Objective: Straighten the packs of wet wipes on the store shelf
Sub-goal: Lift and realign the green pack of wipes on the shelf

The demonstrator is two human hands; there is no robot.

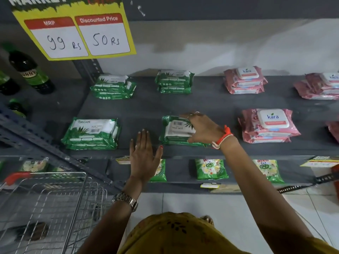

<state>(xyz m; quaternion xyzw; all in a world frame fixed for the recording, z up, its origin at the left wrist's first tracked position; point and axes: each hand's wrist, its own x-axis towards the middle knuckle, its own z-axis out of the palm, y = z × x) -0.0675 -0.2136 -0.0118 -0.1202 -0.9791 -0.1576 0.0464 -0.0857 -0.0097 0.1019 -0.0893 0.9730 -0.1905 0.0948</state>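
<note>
A dark grey shelf (216,105) ran across the middle of the frame, backed by a pale, stained wall, with tiled floor below and a wire trolley (51,202) at the lower left. A yellow price sign (73,28) hung at the upper left above dark bottles (30,70).

On the shelf the wet-wipe stacks lay well apart, with wide bare strips of board between them. Green stacks sat at the back (113,87) (174,81) and at the front left (91,133). Pink stacks (244,80) (267,125) filled the right side, and more ran off the right edge of the frame.

The right hand (203,130) lay over the right end of the centre green stack (176,131), fingers spread across its top and thumb at its front side; whether it was gripping or only pressing was hard to tell. That stack sat near the shelf's front edge, turned slightly askew.

The left hand (143,154) was open and flat, fingers together, over the bare board just left of that stack, not touching it.

Green detergent bags (211,169) lay on the lower shelf beneath.
</note>
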